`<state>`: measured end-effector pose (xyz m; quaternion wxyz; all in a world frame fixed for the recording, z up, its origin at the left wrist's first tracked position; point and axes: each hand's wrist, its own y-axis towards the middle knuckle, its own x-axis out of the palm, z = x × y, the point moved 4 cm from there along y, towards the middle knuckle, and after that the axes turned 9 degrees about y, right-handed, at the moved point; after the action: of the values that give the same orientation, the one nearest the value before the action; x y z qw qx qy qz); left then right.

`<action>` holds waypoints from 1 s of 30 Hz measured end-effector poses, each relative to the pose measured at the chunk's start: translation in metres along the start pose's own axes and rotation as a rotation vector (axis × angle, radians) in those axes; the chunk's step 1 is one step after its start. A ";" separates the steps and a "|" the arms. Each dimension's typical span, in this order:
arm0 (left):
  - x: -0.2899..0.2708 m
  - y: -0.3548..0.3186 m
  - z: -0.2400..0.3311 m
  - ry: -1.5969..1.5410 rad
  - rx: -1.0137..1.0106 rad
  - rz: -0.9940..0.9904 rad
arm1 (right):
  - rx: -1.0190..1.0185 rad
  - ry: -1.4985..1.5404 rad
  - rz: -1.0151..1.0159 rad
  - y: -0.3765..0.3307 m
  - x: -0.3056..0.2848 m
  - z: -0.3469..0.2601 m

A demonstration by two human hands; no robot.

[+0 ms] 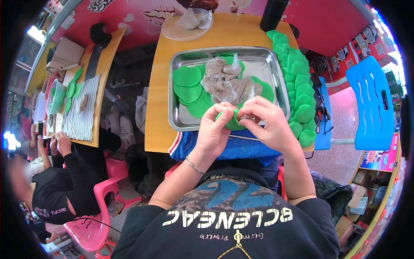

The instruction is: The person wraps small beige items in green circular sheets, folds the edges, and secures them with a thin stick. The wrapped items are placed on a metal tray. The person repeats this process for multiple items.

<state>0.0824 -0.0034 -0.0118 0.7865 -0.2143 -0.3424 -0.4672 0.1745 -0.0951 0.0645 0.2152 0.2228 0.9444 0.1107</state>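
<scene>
Both my hands are over the near edge of a metal tray (173, 113), pinching the rim of one green round dough-like wrapper (233, 124) between them. My left hand (212, 134) has its thumb and fingers closed on the left side of it. From the right, the bent fingers of my right hand (269, 123) press the opposite edge. What lies inside the fold is hidden. Flat green discs (188, 77) overlap in the tray, and a greyish-brown mass in clear plastic (222, 82) rests on them.
Rows of folded green pieces (297, 82) line the table's right side. At the back stand a clear plastic lid or dish (172, 32) and a black cylinder (273, 15). A blue chair (370, 103) is at right. Another person (56, 190) works at the left table.
</scene>
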 end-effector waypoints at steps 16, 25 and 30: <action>-0.004 0.001 0.006 0.058 0.015 0.043 | -0.208 -0.092 0.118 -0.010 0.017 0.007; 0.015 -0.008 0.012 0.070 0.044 0.011 | -0.022 0.057 0.314 -0.015 0.023 0.013; 0.011 -0.006 0.005 0.051 0.054 0.041 | -0.189 -0.142 0.332 -0.018 0.021 0.012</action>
<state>0.0785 -0.0095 -0.0003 0.8098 -0.1880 -0.3303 -0.4471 0.1561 -0.0995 0.0410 0.2798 0.3615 0.8625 0.2171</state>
